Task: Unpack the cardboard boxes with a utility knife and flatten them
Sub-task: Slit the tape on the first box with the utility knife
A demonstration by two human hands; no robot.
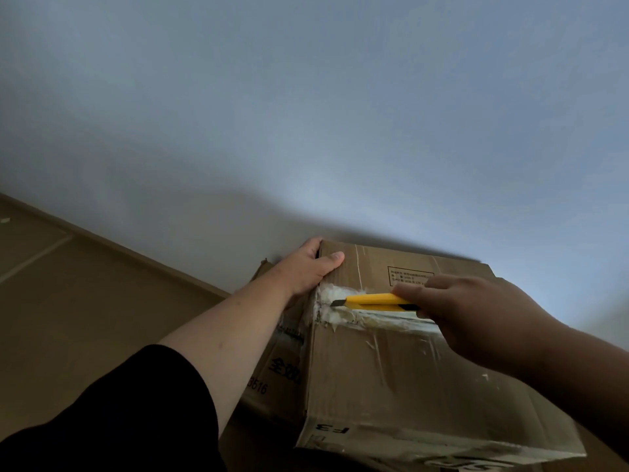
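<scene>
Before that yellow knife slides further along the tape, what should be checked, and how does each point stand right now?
1. Blade out: ok, the utility knife shows a short tip.
2. Knife held firmly: ok, right hand grips it.
3. Cardboard box steadied: ok, left hand holds its far corner.
4. Left hand clear of the blade's path: not ok, the tip points toward it.
5. Tape seam fully cut: cannot tell.

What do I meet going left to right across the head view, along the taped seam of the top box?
Left hand gripping the cardboard box at its far-left corner → knife blade tip at the torn tape → yellow utility knife → right hand holding the knife.
</scene>
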